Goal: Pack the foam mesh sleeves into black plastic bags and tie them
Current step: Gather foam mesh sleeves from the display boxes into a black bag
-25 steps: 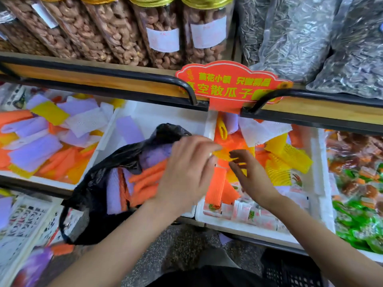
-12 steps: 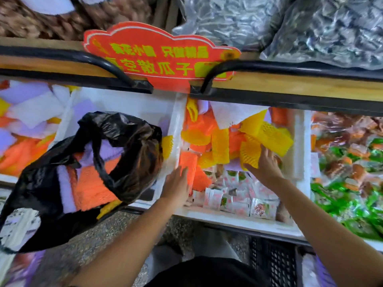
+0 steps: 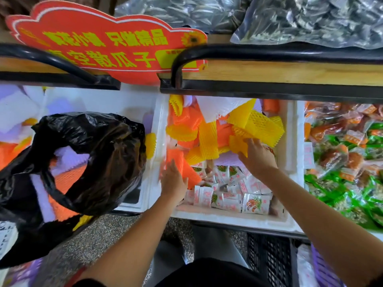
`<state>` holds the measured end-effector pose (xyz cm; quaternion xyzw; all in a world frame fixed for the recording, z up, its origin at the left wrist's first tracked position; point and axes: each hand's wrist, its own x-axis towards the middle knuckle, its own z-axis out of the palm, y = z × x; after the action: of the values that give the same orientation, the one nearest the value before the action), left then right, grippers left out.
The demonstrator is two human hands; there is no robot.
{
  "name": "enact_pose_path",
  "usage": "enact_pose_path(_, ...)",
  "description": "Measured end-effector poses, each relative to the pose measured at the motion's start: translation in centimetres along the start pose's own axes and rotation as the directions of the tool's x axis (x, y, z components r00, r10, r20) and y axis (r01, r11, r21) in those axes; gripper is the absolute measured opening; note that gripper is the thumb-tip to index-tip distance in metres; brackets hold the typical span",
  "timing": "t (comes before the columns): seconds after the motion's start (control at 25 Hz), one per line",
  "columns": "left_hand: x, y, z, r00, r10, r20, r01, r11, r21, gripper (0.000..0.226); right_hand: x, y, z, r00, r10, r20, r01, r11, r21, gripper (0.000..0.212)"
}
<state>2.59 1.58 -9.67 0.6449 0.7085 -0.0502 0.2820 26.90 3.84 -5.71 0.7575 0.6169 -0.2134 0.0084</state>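
A black plastic bag [image 3: 107,154] hangs open at the left, with orange, purple and yellow foam mesh sleeves inside; neither hand holds it. To its right, a white foam box [image 3: 292,162] holds loose yellow foam sleeves [image 3: 263,125], orange foam sleeves [image 3: 186,119] and a white one. My left hand [image 3: 174,183] lies with straight fingers on an orange sleeve [image 3: 191,172] at the box's left side. My right hand [image 3: 259,157] reaches into the yellow pile, its fingers tucked under and gripping a yellow sleeve [image 3: 238,145].
Small white snack packets [image 3: 228,195] cover the box's front half. A red sign [image 3: 107,44] and a black rail [image 3: 269,52] overhang the box. Green and orange packets [image 3: 348,162] fill the bin on the right. More sleeves lie in the left bin [image 3: 12,125].
The view has shifted closer to the middle box. My left hand left the bag and moved onto the orange sleeves. My right hand reached further back into the yellow sleeves.
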Motion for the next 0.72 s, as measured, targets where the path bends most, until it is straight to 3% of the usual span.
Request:
enact_pose_path(0.12, 0.4, 0.0, 0.6, 0.994, -0.099, 0.04, 0.101, 0.992, -0.077, 0.085, -3.2, 0.3, -0.8, 0.992, -0.121, -0.038, 0.121, 0.993, -0.001, 0.036)
enact_pose_path(0.24, 0.7, 0.1, 0.8, 0.994, -0.111, -0.015, 0.108, 0.988, -0.114, 0.082, -6.4, 0.3, -0.8, 0.978, -0.206, -0.033, 0.208, 0.976, 0.071, 0.032)
enact_pose_path(0.32, 0.5, 0.2, 0.5, 0.991, -0.115, -0.063, 0.104, 0.983, -0.155, 0.073, -7.8, 0.1, -0.7, 0.973, -0.226, -0.034, 0.229, 0.962, 0.146, 0.031)
enact_pose_path(0.44, -0.6, 0.9, -0.9, 0.989, -0.095, -0.114, 0.057, 0.952, -0.299, 0.045, -9.5, -0.4, -0.4, 0.974, -0.177, -0.141, 0.209, 0.943, 0.259, 0.03)
enact_pose_path(0.56, -3.0, 2.4, -2.4, 0.997, -0.074, 0.014, 0.07, 0.83, -0.553, 0.031, -10.6, -1.6, 0.9, 0.967, -0.137, -0.213, 0.215, 0.889, 0.405, 0.03)
enact_pose_path(0.72, -5.3, 3.5, -2.7, 0.977, -0.004, 0.211, 0.178, 0.555, -0.813, 0.014, -11.3, -3.9, 3.6, 0.961, -0.23, -0.155, 0.278, 0.819, 0.502, 0.032)
